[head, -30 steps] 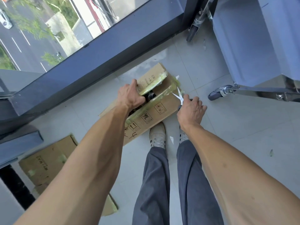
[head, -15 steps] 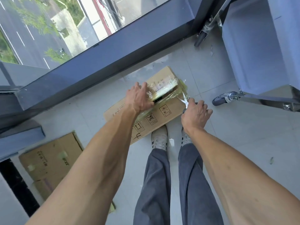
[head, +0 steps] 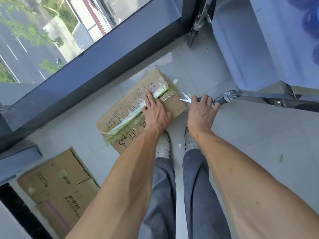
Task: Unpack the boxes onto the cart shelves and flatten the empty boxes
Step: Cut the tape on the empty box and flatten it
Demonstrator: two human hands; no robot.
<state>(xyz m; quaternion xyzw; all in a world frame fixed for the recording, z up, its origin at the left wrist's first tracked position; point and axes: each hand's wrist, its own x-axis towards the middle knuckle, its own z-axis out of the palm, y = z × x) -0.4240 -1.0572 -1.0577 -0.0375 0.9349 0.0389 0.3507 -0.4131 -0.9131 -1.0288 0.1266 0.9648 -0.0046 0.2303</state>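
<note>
Cardboard box: on tiled floor btwn window frame & shoes, flaps down, yellowish tape along centre seam, partly split at far end. Black printing & handling symbols on top and side.
Left hand: flat on box top, fingers straight, pressing over seam; nothing gripped.
Right hand: curled round scissors, blades apart, tips pointing at box's right end, just beside it, not touching.
Cart: upper right, grey-blue side panel, metal frame, caster near right hand; second caster at top by window corner.
Flattened cardboard: lower left on floor, well apart from box.
Grey trousers, pale shoes below box.
Small scraps on floor at right.
</note>
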